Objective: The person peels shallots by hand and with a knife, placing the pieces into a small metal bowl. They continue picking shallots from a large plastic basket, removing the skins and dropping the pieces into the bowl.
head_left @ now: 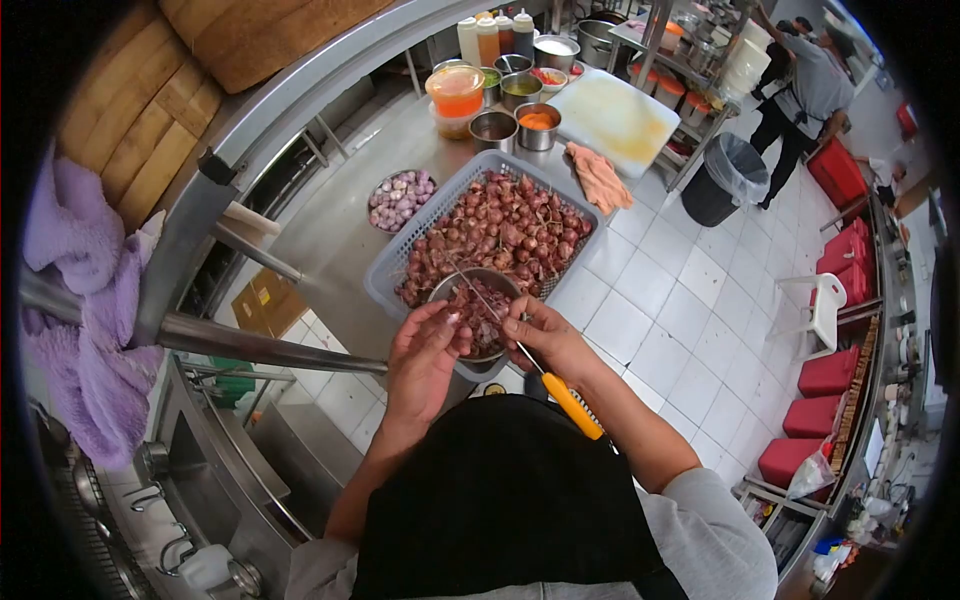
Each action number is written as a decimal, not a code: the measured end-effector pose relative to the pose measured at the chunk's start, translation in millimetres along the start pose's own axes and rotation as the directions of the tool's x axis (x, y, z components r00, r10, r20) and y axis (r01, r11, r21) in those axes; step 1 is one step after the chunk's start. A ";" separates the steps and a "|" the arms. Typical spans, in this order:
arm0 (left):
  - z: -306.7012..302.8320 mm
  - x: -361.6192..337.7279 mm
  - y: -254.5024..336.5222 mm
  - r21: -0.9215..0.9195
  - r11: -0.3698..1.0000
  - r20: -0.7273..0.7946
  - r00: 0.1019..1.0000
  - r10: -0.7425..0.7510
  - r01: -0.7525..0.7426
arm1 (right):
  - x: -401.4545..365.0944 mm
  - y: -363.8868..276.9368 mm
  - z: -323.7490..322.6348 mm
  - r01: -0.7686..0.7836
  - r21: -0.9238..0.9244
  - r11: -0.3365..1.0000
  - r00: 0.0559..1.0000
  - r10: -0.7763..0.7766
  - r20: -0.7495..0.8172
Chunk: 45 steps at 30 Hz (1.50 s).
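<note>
A: We're at the near edge of the steel surface (330, 240), and both hands are up over the small metal bowl (480, 272). What have you got?

B: The left hand (425, 355) has its fingers closed around one shallot (452, 320), held just above that bowl. The right hand (545, 335) has its fingers wrapped tight on the knife (565, 398), yellow handle poking out behind the hand, thin blade running up across the bowl.

A: And the bowl itself?

B: Reddish skins and trimmings, from the look of it. It sits at the near end of the basket (392, 262), on or in it, I can't tell which.

A: So how far along would you put this?

B: Early to middling, I'd say. The bowl of peeled shallots (372, 205), pale and purple, sits just beside the basket towards the left edge, and it's well filled. That's the done pile.

A: Against that basket, though!

B: Exactly. The unpeeled shallots (510, 225) heap the basket nearly wall to wall, dark red and in their skins. By my reckoning far more is left than finished.

A: Anything else in play?

B: An orange cloth (600, 178) lies by the right edge, with a cutting board (615, 115) beyond it at the far end. Another person (810, 85) works well away.
</note>
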<state>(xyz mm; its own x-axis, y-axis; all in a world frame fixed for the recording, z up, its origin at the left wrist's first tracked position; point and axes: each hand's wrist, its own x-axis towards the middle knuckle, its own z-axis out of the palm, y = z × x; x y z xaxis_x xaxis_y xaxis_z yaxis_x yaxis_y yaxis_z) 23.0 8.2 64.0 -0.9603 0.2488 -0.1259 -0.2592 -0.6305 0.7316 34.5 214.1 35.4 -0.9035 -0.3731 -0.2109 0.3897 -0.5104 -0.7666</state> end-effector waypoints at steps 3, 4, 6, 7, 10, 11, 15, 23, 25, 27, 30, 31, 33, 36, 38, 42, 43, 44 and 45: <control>-9.9 3.4 -5.5 0.062 0.998 -0.019 1.000 -0.002 0.003 | -8.6 -4.0 4.2 -0.026 -0.036 0.999 1.000 0.026 -0.008; -12.1 5.4 -6.6 0.108 0.994 -0.024 1.000 -0.006 0.009 | -11.5 -7.4 8.0 -0.023 -0.034 0.999 1.000 0.022 -0.009; -15.3 7.4 -10.1 0.123 0.992 -0.023 0.999 -0.028 0.030 | -17.1 -16.3 12.3 -0.029 -0.056 0.998 0.999 0.031 0.034; -15.5 8.8 -12.4 0.134 0.990 -0.026 0.998 -0.049 0.052 | -18.3 -17.2 12.5 -0.022 -0.059 0.998 0.999 0.024 0.029; -11.5 11.8 -19.2 0.026 0.999 0.004 0.999 -0.038 0.038 | -17.4 -18.0 22.6 -0.049 -0.006 0.999 0.977 0.050 0.207; -9.4 10.9 -19.8 0.027 0.999 0.002 0.999 -0.041 0.041 | -16.7 -16.3 26.0 -0.052 -0.003 0.999 0.977 0.051 0.205; -7.6 9.3 -16.3 -0.011 1.000 0.027 0.999 -0.028 0.028 | -14.0 -13.3 27.1 -0.057 0.054 0.997 0.973 0.043 0.225; -10.0 9.4 -11.6 -0.119 0.989 0.131 0.989 -0.070 0.086 | -10.3 -17.4 13.1 -0.079 0.143 0.987 0.982 0.052 0.183; -11.1 9.9 -9.8 -0.109 0.991 0.091 0.994 -0.068 0.078 | -8.3 -14.9 5.9 -0.046 0.114 0.992 0.990 0.030 0.141; -15.8 11.0 -11.4 -0.091 0.993 0.062 0.996 -0.068 0.074 | -3.5 -6.3 -2.8 -0.015 0.090 0.996 0.995 0.007 0.097; -23.2 14.0 -19.8 -0.057 0.996 0.015 0.998 -0.067 0.068 | -2.0 2.3 -8.9 -0.098 -0.193 0.976 0.995 0.100 0.005; -25.7 15.1 -22.3 -0.040 0.997 -0.006 0.998 -0.060 0.060 | -5.8 4.8 -4.5 -0.036 -0.237 0.971 0.999 0.033 -0.019; -30.5 16.3 -26.4 -0.019 0.998 -0.003 0.999 -0.053 0.053 | -7.9 4.9 2.1 0.022 -0.280 0.960 0.999 -0.035 -0.040; -33.3 14.1 -27.6 -0.018 0.998 0.017 0.998 -0.063 0.064 | -10.8 -1.1 7.5 0.104 -0.247 0.963 0.994 -0.094 0.052; -30.6 13.3 -28.4 -0.039 0.996 0.035 0.997 -0.075 0.076 | -11.4 -6.4 8.4 0.016 -0.241 0.970 0.994 0.010 0.105; -24.7 12.3 -31.7 -0.052 0.995 0.027 0.996 -0.087 0.088 | -11.7 1.6 9.1 0.024 -0.213 0.977 0.996 -0.005 0.090; -24.2 12.2 -31.7 -0.035 0.996 0.039 0.996 -0.078 0.079 | -12.8 0.0 11.9 0.061 -0.233 0.971 0.994 -0.038 0.100; -23.1 11.2 -31.2 -0.035 0.996 0.040 0.996 -0.079 0.080 | -13.8 -1.4 14.4 0.097 -0.252 0.963 0.991 -0.071 0.110; -15.1 9.1 -26.6 -0.024 0.997 0.037 0.997 -0.068 0.069 | -14.8 -2.4 15.9 0.098 -0.252 0.963 0.991 -0.072 0.108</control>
<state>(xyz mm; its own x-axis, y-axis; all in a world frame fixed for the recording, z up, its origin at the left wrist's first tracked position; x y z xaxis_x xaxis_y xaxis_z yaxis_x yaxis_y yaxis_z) 19.6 16.1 33.3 -0.9360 0.3182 -0.1508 -0.3275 -0.6293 0.7048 49.9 208.5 50.0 -0.9046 -0.4170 -0.0879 0.2419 -0.3326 -0.9115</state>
